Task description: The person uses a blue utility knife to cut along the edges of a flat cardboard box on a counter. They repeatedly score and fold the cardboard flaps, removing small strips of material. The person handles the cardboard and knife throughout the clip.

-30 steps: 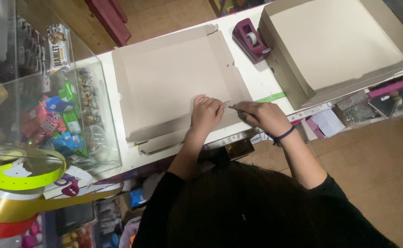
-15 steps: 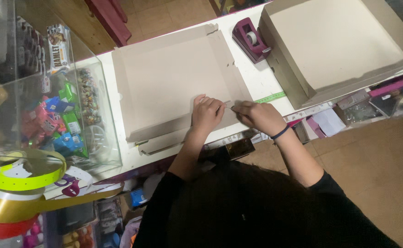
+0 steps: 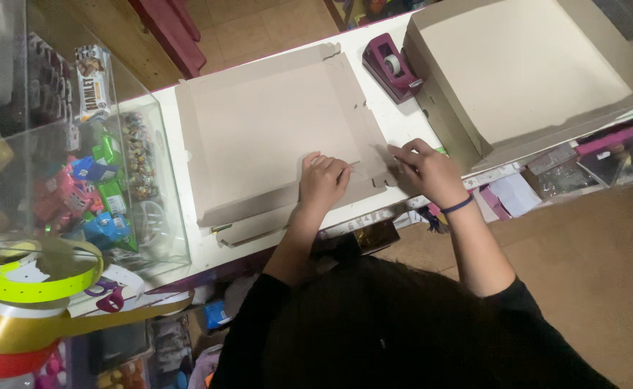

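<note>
From the head view, my left hand [image 3: 323, 184] lies flat, palm down, on the flat unfolded grey-brown cardboard box blank [image 3: 273, 137], fingers spread and pressing near its edge at about five o'clock of the sheet; its grip is open and closes on nothing; my right hand [image 3: 426, 169], with a dark blue band at the wrist [image 3: 458, 206], sits at three o'clock of the left one, fingers curled and pinched together at the blank's notched corner flap [image 3: 381, 176]; whether that grip has the flap itself or some thin tool I cannot tell; the blank lies on the white desk [image 3: 172, 140], covering most of its middle; at one o'clock of the blank stands a maroon plastic tape dispenser [image 3: 390, 68], just beside the sheet's corner; at three o'clock of the dispenser rests a large assembled pale cardboard box tray [image 3: 518, 72], open side up; at nine o'clock of the blank stands a clear glass display case [image 3: 78, 166] full of small coloured toys; at seven o'clock lie rolls of yellow-green, gold and red ribbon [image 3: 39, 277].
</note>
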